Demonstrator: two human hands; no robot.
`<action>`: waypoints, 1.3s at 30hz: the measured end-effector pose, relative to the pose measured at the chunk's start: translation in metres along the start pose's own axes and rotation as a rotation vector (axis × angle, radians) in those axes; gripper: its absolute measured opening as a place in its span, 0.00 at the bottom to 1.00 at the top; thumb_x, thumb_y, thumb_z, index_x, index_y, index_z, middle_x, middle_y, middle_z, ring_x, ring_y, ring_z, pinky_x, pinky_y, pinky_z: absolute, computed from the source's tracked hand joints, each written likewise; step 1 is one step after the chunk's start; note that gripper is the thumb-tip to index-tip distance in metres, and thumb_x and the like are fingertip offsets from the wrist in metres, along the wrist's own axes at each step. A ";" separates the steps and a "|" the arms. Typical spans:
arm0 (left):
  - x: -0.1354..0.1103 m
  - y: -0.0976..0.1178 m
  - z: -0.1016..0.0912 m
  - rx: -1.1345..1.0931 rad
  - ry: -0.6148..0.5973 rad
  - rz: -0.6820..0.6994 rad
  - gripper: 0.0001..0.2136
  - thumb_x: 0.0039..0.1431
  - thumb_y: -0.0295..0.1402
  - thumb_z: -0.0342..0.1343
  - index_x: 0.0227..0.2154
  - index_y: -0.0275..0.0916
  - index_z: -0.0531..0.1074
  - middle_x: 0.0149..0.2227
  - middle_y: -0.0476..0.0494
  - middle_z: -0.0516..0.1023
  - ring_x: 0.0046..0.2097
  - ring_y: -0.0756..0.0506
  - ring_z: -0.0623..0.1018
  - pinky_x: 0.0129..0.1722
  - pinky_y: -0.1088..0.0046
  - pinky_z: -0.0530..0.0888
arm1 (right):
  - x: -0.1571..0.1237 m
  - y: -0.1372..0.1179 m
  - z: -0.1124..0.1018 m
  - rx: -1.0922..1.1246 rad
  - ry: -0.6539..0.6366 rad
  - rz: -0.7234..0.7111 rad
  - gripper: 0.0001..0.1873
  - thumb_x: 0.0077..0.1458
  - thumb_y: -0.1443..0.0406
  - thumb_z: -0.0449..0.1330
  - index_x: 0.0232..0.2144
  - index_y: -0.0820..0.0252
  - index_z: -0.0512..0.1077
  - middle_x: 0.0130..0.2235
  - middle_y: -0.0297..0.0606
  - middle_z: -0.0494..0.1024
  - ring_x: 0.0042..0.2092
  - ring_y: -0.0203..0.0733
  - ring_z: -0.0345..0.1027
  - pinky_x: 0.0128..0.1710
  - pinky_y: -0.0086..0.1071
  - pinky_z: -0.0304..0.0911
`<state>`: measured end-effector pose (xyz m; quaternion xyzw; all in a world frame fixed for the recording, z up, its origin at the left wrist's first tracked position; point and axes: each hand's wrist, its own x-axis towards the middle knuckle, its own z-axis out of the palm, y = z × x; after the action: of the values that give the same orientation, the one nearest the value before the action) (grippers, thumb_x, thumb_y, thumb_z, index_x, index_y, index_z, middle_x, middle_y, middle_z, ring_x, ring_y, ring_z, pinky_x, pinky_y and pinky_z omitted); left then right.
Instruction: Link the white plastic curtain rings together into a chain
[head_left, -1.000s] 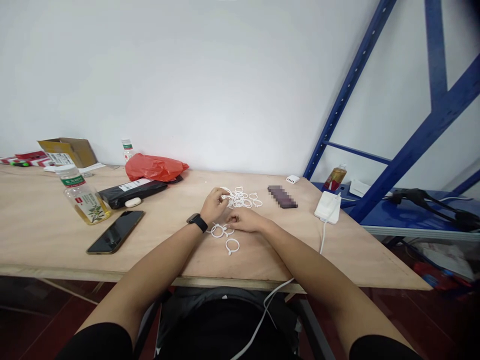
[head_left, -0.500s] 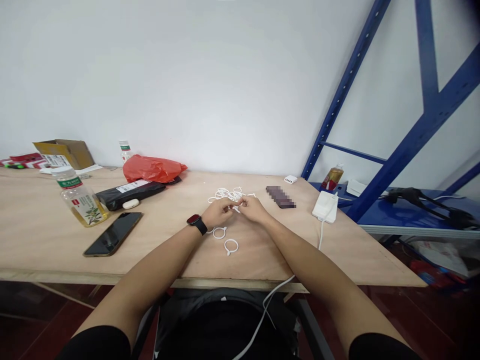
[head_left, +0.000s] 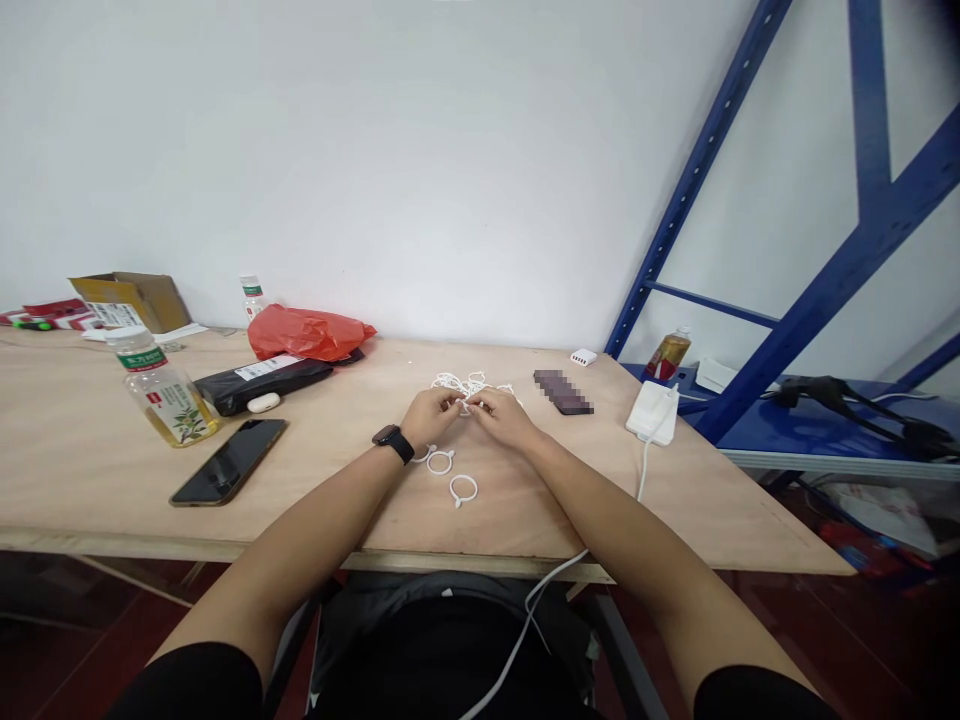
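Note:
My left hand and my right hand meet over the table, fingers pinched together. Between their fingertips is a small white ring, mostly covered by the fingers. Just behind them lies a loose pile of white rings, partly hidden by the hands. Nearer to me, two separate white rings with small tabs lie flat: one ring close to my left wrist and another ring closer to the table edge. Part of a third shows beside the left wrist, which wears a black watch.
On the left are a phone, a drink bottle, a white earbud case, a black package and a red bag. A blurred dark object and a white power bank with a cable lie right, near blue shelving.
My fingertips have shifted slightly and the left hand has turned a little over the white ring. The loose rings on the table have stayed put; the view has moved slightly.

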<state>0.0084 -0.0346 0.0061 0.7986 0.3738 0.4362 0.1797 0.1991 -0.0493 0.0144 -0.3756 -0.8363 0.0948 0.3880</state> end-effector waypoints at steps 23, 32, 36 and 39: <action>0.001 0.008 -0.001 -0.169 0.089 -0.091 0.06 0.50 0.28 0.56 0.27 0.35 0.78 0.28 0.47 0.80 0.31 0.49 0.77 0.35 0.75 0.73 | 0.000 0.000 0.010 0.421 -0.064 0.240 0.07 0.58 0.61 0.56 0.37 0.58 0.70 0.33 0.34 0.74 0.31 0.37 0.69 0.34 0.32 0.65; 0.005 -0.008 0.002 -0.179 0.168 -0.124 0.19 0.51 0.25 0.53 0.48 0.36 0.73 0.48 0.41 0.78 0.42 0.47 0.76 0.43 0.69 0.74 | 0.000 -0.003 0.001 -0.037 0.108 0.032 0.09 0.61 0.66 0.54 0.39 0.57 0.74 0.41 0.41 0.75 0.46 0.43 0.68 0.48 0.36 0.61; 0.006 -0.015 0.001 -0.086 0.224 -0.130 0.15 0.55 0.29 0.55 0.46 0.36 0.73 0.48 0.40 0.76 0.41 0.47 0.76 0.44 0.67 0.74 | -0.001 0.001 -0.004 -0.152 0.109 0.132 0.09 0.57 0.66 0.58 0.40 0.57 0.76 0.44 0.41 0.75 0.45 0.43 0.68 0.46 0.36 0.61; 0.007 -0.017 0.000 -0.067 0.216 -0.122 0.11 0.57 0.30 0.55 0.42 0.36 0.74 0.45 0.41 0.77 0.40 0.48 0.76 0.43 0.69 0.74 | -0.004 -0.010 0.002 -0.070 -0.133 0.098 0.07 0.56 0.64 0.60 0.36 0.58 0.77 0.36 0.37 0.78 0.37 0.40 0.69 0.39 0.32 0.61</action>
<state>0.0031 -0.0183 -0.0007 0.7163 0.4242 0.5200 0.1913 0.1932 -0.0585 0.0152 -0.4222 -0.8436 0.1094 0.3132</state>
